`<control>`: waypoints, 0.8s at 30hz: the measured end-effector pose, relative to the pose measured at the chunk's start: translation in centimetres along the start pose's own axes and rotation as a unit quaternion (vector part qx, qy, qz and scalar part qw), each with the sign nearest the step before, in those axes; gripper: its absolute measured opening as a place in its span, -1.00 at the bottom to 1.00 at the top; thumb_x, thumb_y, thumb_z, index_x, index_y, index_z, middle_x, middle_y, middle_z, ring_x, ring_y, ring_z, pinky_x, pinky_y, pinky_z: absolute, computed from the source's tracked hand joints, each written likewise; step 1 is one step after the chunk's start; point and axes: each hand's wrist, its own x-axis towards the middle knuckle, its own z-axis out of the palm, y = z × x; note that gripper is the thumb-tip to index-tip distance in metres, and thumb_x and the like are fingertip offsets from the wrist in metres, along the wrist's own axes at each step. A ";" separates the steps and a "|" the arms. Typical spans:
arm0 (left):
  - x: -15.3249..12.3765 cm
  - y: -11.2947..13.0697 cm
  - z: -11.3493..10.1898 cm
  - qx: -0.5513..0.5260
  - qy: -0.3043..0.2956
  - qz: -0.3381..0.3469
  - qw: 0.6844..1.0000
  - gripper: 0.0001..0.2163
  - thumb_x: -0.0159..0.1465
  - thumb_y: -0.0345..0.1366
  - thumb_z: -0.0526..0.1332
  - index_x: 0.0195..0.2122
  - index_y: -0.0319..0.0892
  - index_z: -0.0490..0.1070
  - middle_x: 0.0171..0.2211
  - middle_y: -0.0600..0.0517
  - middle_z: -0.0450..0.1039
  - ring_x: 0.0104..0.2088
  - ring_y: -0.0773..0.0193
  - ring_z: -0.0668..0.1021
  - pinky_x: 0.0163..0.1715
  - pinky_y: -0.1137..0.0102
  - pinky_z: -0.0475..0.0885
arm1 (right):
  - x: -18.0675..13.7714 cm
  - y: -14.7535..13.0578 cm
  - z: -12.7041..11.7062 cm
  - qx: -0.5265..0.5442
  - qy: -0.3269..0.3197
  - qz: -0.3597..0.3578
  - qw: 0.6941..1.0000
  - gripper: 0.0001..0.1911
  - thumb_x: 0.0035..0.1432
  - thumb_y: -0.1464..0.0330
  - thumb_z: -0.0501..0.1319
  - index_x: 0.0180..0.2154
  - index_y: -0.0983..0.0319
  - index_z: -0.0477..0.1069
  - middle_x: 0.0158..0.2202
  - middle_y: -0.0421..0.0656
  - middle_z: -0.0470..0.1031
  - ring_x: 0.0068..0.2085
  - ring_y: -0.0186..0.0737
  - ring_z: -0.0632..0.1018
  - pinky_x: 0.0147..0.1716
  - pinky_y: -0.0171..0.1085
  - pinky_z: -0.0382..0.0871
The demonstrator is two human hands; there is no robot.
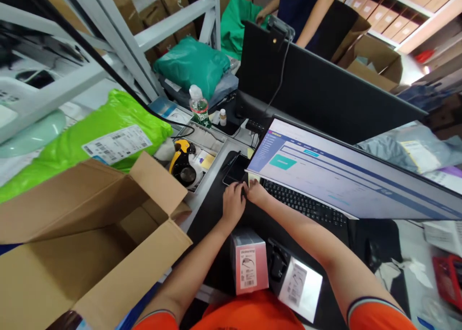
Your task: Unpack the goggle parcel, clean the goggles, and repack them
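My left hand and my right hand meet over the black desk mat, fingers curled and fingertips close together. Whatever they pinch is too small or hidden to name. A pale yellow paper slip shows just behind my right fingers. Beyond my left hand lies a black smartphone. My right forearm passes in front of the black keyboard, under the tilted monitor. Nearer my body stand a pink-and-grey box and a white box, with a black object beside them.
An open cardboard box stands at left, a green parcel behind it. A yellow-and-white tape dispenser sits in a tray near a bottle. A mouse lies right. Another person's arm reaches behind the monitors.
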 end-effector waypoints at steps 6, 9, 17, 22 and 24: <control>2.8 -0.6 -0.5 0.093 0.060 -0.060 0.992 -0.26 0.22 -0.29 0.32 0.36 -0.38 0.05 0.38 -0.44 -0.02 0.36 -0.29 0.17 0.33 -0.06 0.15 | 0.0 -0.7 0.7 0.015 -0.006 0.012 1.000 -0.49 0.36 0.16 0.23 0.24 0.24 0.35 0.29 0.03 0.35 0.27 0.06 0.40 0.26 0.21 0.25; 4.0 -0.8 -0.7 0.133 0.048 -0.056 0.988 -0.27 0.21 -0.28 0.33 0.34 -0.37 0.07 0.26 -0.38 0.22 0.25 -0.21 0.33 0.25 0.02 0.28 | -0.1 -1.0 0.4 0.028 0.001 0.029 0.999 -0.53 0.36 0.19 0.23 0.21 0.24 0.36 0.26 0.02 0.38 0.25 0.05 0.42 0.25 0.19 0.28; 3.1 -0.7 -1.2 0.175 0.075 -0.099 0.977 -0.24 0.19 -0.22 0.33 0.35 -0.34 0.03 0.12 -0.34 0.32 0.13 -0.19 0.42 0.11 0.02 0.37 | -0.9 -0.8 -0.7 0.042 0.007 0.071 0.997 -0.56 0.37 0.22 0.22 0.21 0.24 0.36 0.21 0.00 0.42 0.22 0.03 0.44 0.22 0.16 0.31; 2.1 -1.3 -1.1 0.174 0.087 -0.104 0.975 -0.24 0.19 -0.20 0.34 0.34 -0.33 0.05 0.14 -0.33 0.30 0.13 -0.19 0.42 0.13 0.02 0.36 | -1.5 -0.7 -0.8 0.041 0.019 0.100 0.994 -0.53 0.38 0.21 0.21 0.24 0.23 0.31 0.20 0.00 0.41 0.15 0.00 0.49 0.17 0.14 0.37; 1.9 -1.5 -1.1 0.169 0.085 -0.092 0.978 -0.24 0.18 -0.22 0.36 0.34 -0.33 0.06 0.17 -0.34 0.28 0.16 -0.19 0.41 0.15 0.02 0.34 | -1.6 -0.5 -1.0 0.045 0.024 0.110 0.993 -0.54 0.38 0.21 0.20 0.23 0.23 0.32 0.15 -0.01 0.45 0.11 -0.02 0.52 0.15 0.13 0.39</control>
